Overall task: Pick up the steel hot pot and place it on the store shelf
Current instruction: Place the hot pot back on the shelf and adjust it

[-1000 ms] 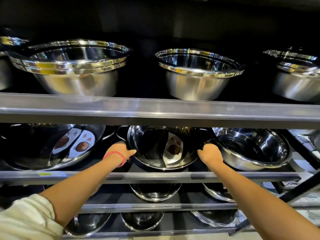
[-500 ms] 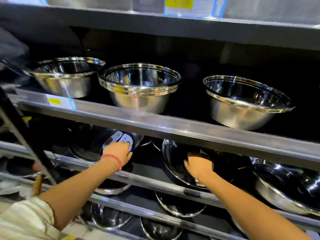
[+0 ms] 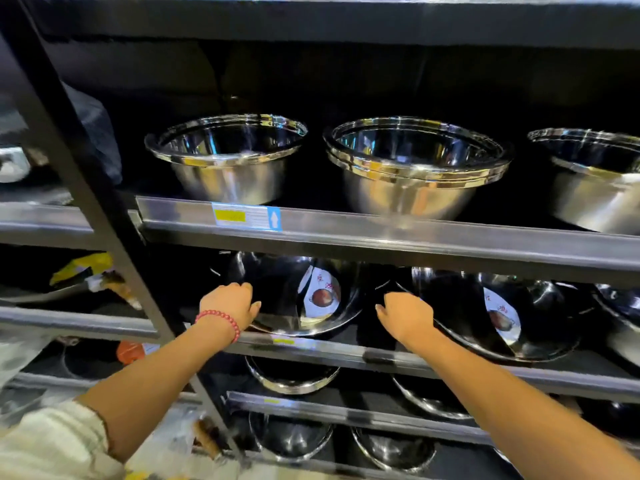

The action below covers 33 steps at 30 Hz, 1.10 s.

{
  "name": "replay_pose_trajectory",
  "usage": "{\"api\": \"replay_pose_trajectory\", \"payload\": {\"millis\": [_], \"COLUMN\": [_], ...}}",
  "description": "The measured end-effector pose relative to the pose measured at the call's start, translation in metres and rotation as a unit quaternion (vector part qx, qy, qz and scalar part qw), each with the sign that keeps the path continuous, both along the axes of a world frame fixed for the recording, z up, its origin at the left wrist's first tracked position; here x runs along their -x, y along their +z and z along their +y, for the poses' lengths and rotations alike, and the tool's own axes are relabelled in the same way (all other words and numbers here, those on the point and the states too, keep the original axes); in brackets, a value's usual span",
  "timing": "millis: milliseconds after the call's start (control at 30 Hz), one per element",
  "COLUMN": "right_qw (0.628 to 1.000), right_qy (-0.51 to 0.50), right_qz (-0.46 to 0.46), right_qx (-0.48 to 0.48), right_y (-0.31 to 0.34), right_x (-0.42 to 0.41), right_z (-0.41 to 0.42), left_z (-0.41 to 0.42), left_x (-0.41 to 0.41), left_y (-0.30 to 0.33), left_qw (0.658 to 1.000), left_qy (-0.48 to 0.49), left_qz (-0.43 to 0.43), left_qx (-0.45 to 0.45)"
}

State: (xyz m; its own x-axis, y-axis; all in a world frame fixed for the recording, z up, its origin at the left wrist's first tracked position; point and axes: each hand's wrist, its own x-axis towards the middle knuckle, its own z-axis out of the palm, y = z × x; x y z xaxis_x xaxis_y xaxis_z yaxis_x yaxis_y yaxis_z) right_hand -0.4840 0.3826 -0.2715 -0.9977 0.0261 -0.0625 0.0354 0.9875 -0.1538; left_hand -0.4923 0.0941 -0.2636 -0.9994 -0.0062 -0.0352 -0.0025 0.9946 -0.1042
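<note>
While the steel hot pot (image 3: 294,299) rests tilted on the store shelf (image 3: 346,351) near its left end, placement appears complete; left hand (image 3: 230,306) curls on its rim, right hand (image 3: 405,318) hovers open.

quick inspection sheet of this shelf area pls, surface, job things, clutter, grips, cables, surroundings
surface: shelf rail, pots propped tilted behind it
job's things: left hot pot and right hot pot, each with a label inside
clutter: yellow packaging in the neighbouring bay
grips: left hand on the left pot's rim, red bead bracelet; right hand at the right pot's rim, grasp unclear
cables: nothing seen
surroundings: steel bowls above, price tag, more pots below
</note>
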Motion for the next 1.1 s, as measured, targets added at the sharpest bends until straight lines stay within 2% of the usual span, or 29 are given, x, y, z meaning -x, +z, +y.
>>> {"api": "replay_pose_trajectory", "payload": {"millis": [133,333,567,733,933,1100], "right_qw": [0.999,0.994,0.981,0.978,0.978,0.985], "right_qy": [-0.044,-0.086,-0.150,-0.166,-0.163,-0.146], "right_qz": [-0.019,-0.050,-0.031,-0.035,-0.027,-0.039], "right_qx": [0.024,0.050,0.122,0.124,0.127,0.083], "right_y": [-0.009,-0.027,-0.043,-0.042,-0.040,-0.028], "right_x": [0.006,0.024,0.035,0.033,0.029,0.017], "right_z": [-0.028,-0.046,-0.049,-0.060,-0.064,-0.060], "left_z": [-0.024,-0.039,-0.049,-0.053,-0.056,-0.053], "left_x": [0.009,0.021,0.035,0.040,0.042,0.034], "left_y": [-0.004,-0.023,-0.043,-0.041,-0.044,-0.031], "left_qw": [1.000,0.996,0.990,0.989,0.994,0.992], "left_qy": [0.005,0.039,0.065,0.063,0.044,0.023], "left_qz": [-0.013,-0.069,-0.051,-0.051,-0.043,-0.088], "left_qx": [0.004,-0.044,-0.118,-0.124,-0.088,-0.091]}}
